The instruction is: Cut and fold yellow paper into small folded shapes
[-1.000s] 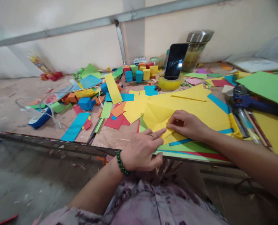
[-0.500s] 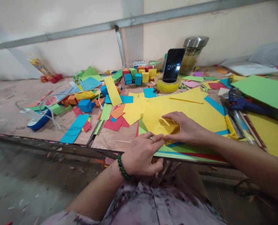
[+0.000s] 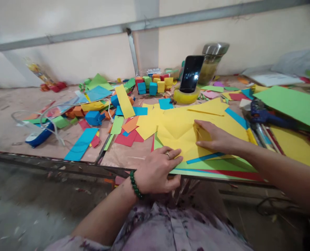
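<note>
A creased sheet of yellow paper lies on the pile at the table's front edge, its folds partly raised. My left hand, with a ring and a green bead bracelet at the wrist, rests at the sheet's near left corner. Its fingers are stretched out over the paper, and the thumb is lower, by the table edge. Over the right part of the sheet, my right hand has a raised yellow fold between its thumb and curved fingers. Just below lies a narrow blue strip.
A phone leans in a yellow tape roll, before a lidded glass jar. Coloured paper cubes and scraps lie left. Pens and a blue-handled tool lie right. A blue device trails a white cable.
My right hand has shifted right across the yellow paper. The sheet, bulged under that hand before, now lies flatter with its creases showing. My left hand has stayed nearly still.
</note>
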`<state>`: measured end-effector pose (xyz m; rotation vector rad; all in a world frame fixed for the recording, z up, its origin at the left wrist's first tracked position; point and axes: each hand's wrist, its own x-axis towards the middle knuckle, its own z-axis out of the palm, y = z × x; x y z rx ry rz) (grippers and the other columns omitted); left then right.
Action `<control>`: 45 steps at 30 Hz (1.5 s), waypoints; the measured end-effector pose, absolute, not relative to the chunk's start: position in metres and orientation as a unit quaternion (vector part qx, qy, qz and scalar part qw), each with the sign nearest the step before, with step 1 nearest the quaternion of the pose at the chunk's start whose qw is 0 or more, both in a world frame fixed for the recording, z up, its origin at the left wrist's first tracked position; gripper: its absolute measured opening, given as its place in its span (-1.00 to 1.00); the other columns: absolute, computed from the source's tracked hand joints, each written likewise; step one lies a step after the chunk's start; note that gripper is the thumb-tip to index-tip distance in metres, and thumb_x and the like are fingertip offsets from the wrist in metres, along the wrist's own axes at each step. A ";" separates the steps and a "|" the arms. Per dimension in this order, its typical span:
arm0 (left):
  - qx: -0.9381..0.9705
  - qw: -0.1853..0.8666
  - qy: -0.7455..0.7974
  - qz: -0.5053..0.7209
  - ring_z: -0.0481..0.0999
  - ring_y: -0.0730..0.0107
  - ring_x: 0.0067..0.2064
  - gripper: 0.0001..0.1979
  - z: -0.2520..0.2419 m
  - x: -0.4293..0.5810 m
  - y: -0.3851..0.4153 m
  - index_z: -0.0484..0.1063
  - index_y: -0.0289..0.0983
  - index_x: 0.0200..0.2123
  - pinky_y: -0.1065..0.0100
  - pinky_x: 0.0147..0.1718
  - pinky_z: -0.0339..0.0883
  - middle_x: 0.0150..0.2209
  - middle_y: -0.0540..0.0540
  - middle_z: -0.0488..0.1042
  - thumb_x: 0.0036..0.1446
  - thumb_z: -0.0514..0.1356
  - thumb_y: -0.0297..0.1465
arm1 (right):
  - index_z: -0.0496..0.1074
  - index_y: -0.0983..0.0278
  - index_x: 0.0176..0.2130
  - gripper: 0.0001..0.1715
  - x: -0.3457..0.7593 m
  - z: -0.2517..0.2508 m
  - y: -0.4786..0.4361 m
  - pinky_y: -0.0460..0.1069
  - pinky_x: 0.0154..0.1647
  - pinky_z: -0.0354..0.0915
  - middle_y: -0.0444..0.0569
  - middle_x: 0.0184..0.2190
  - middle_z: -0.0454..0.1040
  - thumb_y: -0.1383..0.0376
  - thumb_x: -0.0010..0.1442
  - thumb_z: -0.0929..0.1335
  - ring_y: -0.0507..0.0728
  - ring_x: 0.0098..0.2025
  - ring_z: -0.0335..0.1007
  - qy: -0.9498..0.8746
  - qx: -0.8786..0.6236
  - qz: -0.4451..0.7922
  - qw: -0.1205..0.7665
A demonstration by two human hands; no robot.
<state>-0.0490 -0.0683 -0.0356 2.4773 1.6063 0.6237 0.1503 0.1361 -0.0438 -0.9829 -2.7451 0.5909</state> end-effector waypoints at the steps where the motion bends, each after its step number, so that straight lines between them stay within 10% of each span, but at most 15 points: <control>1: 0.820 0.060 0.530 0.206 0.40 0.11 0.03 -0.56 -0.035 -0.049 -0.068 0.45 -0.31 0.02 0.17 0.03 0.36 0.14 -0.17 0.43 0.07 0.13 -0.30 | 0.16 0.31 0.26 -0.10 0.152 -0.043 0.139 0.27 0.28 0.12 0.21 0.27 0.23 0.11 0.00 0.39 0.42 0.27 0.16 -0.919 -0.332 0.199 0.073; 10: 0.825 0.052 0.528 0.194 0.41 0.14 0.01 -0.60 -0.031 -0.050 -0.067 0.46 -0.29 -0.01 0.18 0.03 0.35 0.10 -0.18 0.43 0.08 0.14 -0.29 | 0.52 0.18 -0.26 -0.63 0.134 -0.013 0.096 0.16 0.04 0.35 -0.01 -0.08 0.55 0.51 0.08 0.23 0.22 0.05 0.36 -0.970 -0.081 0.074 0.215; 23: 0.802 0.058 0.546 0.236 0.40 0.13 0.09 -0.64 -0.039 -0.052 -0.077 0.49 -0.26 -0.04 0.17 0.09 0.30 0.06 -0.23 0.43 0.12 0.16 -0.26 | 0.53 0.28 -0.19 -0.61 0.168 -0.023 0.092 0.03 -0.20 0.44 0.06 -0.28 0.58 0.53 0.18 0.20 0.16 -0.17 0.46 -0.987 -0.041 -0.015 0.157; 30: 0.793 0.063 0.567 0.216 0.44 0.15 0.02 -0.70 -0.037 -0.051 -0.077 0.52 -0.19 -0.10 0.16 0.04 0.33 -0.02 -0.18 0.45 0.09 0.17 -0.29 | 0.44 0.34 0.04 -0.51 0.138 -0.038 0.072 0.10 0.06 0.37 0.12 0.05 0.51 0.50 0.16 0.21 0.17 0.05 0.41 -0.991 0.013 -0.024 0.130; 38: 0.793 0.063 0.565 0.220 0.48 0.16 -0.02 -0.71 -0.036 -0.051 -0.075 0.54 -0.20 -0.13 0.18 0.01 0.36 -0.03 -0.19 0.47 0.10 0.17 -0.27 | 0.47 0.37 -0.02 -0.62 0.141 -0.022 0.073 0.26 0.06 0.29 0.16 -0.03 0.53 0.47 0.19 0.25 0.34 0.05 0.37 -0.984 -0.068 -0.125 0.105; 45: 0.790 0.059 0.573 0.213 0.48 0.17 0.00 -0.70 -0.036 -0.051 -0.077 0.53 -0.19 -0.11 0.18 0.03 0.35 -0.01 -0.19 0.48 0.11 0.16 -0.29 | 0.53 0.32 -0.13 -0.64 0.152 -0.025 0.071 0.07 -0.10 0.37 0.11 -0.10 0.56 0.48 0.19 0.22 0.19 -0.09 0.45 -0.992 -0.061 0.046 0.097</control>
